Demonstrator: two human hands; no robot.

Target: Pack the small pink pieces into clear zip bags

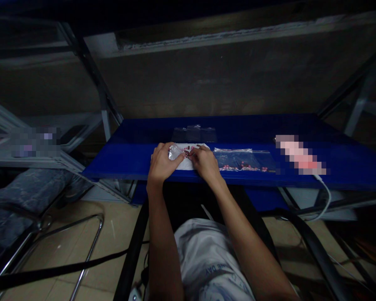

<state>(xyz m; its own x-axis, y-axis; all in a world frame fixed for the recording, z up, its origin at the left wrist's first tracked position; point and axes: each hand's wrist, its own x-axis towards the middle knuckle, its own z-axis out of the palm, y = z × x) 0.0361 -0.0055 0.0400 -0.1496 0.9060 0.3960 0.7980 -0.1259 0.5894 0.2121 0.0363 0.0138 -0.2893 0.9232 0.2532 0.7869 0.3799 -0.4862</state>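
Observation:
My left hand (163, 162) lies over the left end of a white sheet or pad (186, 165), its thumb stretched right and apart from the fingers. Shiny clear plastic (174, 152) shows between that thumb and the forefinger. On the right end, my right hand (206, 161) has thumb and fingertips pinched together at something small and dark, too small to name. Small pink and dark brown pieces (188, 147) lie on the white surface by both fingertips. Beside my right hand, a clear plastic bag (253, 157) holds several small pink pieces along its near edge.
Behind the white sheet lie clear empty plastic bags (194, 134) on the blue tabletop (138, 144). A blurred-out pink object (299, 154) with a white cable (327, 192) is at right. Metal frame posts (105, 121) flank the table; a chair stands lower left.

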